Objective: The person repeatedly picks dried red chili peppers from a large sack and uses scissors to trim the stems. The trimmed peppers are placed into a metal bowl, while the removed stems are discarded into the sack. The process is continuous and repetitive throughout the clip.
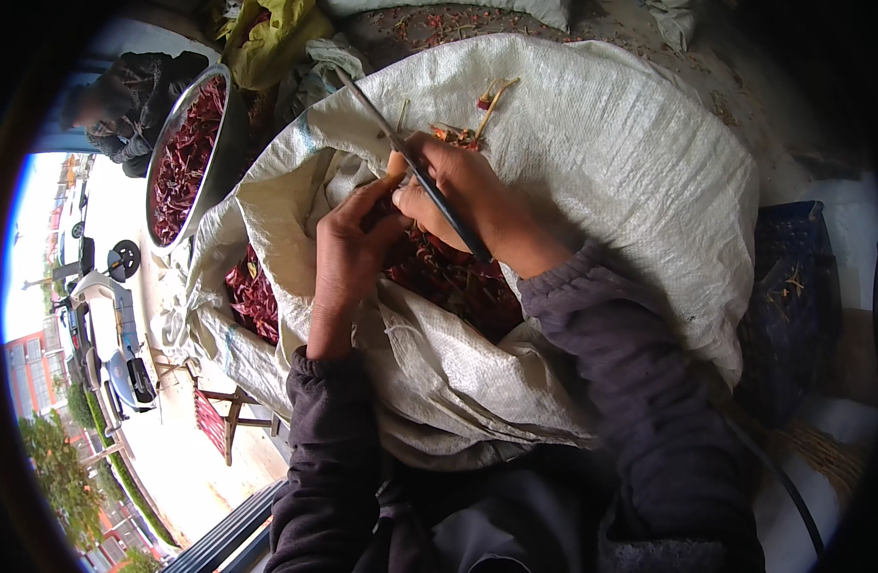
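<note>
My right hand (467, 197) is closed around a long thin tool (449, 208) with a dark handle and a narrow grey end pointing up and left. Close against it, my left hand (349, 236) has its thumb and fingers bent together on a dark red dried chili pepper (383, 208), mostly hidden by the fingers. Both hands are over the opening of a white woven sack (589, 143). Below them, dried red chili peppers (467, 283) fill the opening. Several cut stems (497, 104) lie on the sack beyond my right hand.
More chilies (252, 297) show in an opening at left. A metal basin (224, 143) of chilies stands beyond, beside a seated person (134, 107). A dark plastic crate (790, 301) is at right. A folding stool (220, 419) and a scooter (113, 322) are outside at left.
</note>
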The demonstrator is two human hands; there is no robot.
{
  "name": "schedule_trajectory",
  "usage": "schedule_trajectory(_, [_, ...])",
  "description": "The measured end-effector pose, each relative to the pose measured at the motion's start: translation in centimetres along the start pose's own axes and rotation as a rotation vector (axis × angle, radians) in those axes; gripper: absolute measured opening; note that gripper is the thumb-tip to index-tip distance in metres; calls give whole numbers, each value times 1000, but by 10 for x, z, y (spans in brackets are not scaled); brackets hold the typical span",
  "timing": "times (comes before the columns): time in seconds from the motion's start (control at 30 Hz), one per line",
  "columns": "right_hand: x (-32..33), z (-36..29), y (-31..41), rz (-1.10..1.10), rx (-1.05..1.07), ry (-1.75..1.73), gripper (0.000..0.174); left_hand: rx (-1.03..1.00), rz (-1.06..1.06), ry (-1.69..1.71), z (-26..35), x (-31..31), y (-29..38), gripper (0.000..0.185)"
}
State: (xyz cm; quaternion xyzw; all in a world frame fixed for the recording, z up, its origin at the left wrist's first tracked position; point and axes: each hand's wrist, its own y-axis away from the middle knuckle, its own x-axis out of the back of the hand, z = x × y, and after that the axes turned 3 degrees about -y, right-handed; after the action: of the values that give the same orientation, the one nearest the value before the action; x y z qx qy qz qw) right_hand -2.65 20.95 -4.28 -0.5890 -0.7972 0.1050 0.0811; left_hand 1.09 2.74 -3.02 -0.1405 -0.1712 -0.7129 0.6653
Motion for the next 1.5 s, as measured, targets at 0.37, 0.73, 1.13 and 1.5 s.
schedule_trajectory(0.37, [7, -12, 1, -78, 31, 367, 54, 131, 176, 293, -2, 28, -2, 20])
schedule_trajectory(0.73, [-4, -17, 12, -157, 64, 747, 63, 272, 238, 355, -2, 44, -6, 17])
schedule_trajectory(1.13, [1, -14, 10, -218, 28, 651, 53, 235, 143, 277, -4, 48, -5, 12])
schedule_trajectory(1.5, [-11, -16, 17, -346, -219, -165, 48, 56, 245, 377, 4, 54, -1, 11])
